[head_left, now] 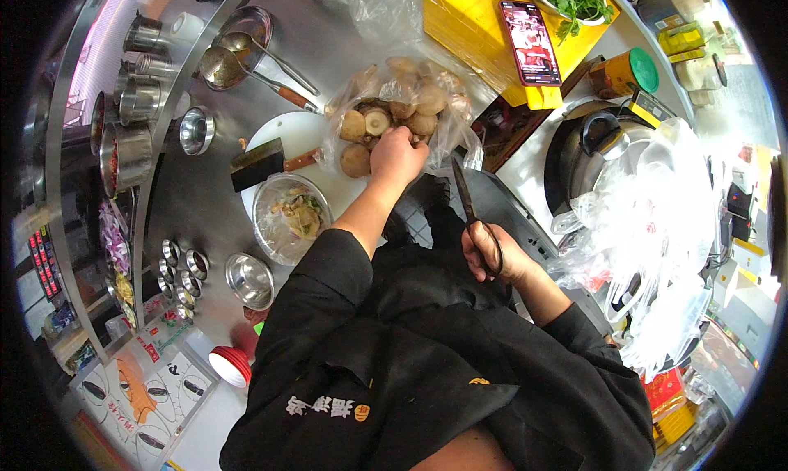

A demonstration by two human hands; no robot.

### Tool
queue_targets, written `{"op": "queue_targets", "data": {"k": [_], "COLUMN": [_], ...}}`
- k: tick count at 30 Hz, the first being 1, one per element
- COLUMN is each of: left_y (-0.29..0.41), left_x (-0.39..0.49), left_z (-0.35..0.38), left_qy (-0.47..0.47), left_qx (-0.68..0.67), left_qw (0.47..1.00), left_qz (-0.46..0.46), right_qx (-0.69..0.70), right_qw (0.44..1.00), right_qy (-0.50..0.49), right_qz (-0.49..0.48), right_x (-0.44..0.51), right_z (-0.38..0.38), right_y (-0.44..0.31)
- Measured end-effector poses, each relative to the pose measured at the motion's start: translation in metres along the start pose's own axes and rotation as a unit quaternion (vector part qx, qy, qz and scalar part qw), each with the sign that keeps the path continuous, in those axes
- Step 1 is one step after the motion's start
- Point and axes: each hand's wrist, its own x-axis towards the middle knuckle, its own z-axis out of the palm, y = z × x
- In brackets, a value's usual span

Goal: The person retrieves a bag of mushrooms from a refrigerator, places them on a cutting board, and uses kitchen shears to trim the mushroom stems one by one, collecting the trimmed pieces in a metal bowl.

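Observation:
My left hand [400, 154] reaches into the front of an open clear plastic bag [335, 123] of brown-capped mushrooms [429, 98], its fingertips among the caps; what they pinch, if anything, is hidden. My right hand [489, 252] holds dark metal scissors [463, 191] by the handle loops, blades pointing up and away, right of the bag. Left of the bag, a cleaver [261, 163] with a wooden handle lies on a round white cutting board [271, 126]. A bowl lined with clear plastic [292, 215], holding food scraps, overlaps the board's near edge.
A yellow block [446, 9] bears a phone [530, 43] and a bowl of green herbs [572, 0]. Ladles [220, 68] rest in a metal dish at the back left. Steel bowls [249, 280] stand on the left. White plastic bags [652, 225] heap up at right, beside a lidded pot [606, 135].

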Motion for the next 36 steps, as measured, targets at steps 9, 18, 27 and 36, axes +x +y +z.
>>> {"op": "queue_targets", "data": {"k": [9,18,27,36], "left_y": [-0.027,-0.071,-0.12,-0.144], "left_x": [-0.041,-0.114,-0.177,-0.218], "left_z": [-0.023,-0.111,-0.149,-0.16], "left_qy": [0.135,0.055,0.108,0.09], "left_qx": [-0.212,-0.577,-0.629,-0.684], "left_qw": [0.967,0.815,0.77,0.723], "left_qz": [0.042,-0.012,0.008,0.036], "right_qx": [-0.004,-0.045,-0.023,-0.056], "right_qw": [0.997,0.971,0.934,0.926], "right_qy": [-0.058,-0.208,-0.324,-0.314], "right_qz": [0.047,0.109,0.151,0.202], "right_x": [0.0,0.046,0.072,0.083], "right_z": [0.007,0.068,0.122,0.172], "right_y": [-0.017,-0.056,-0.054,-0.04]}}
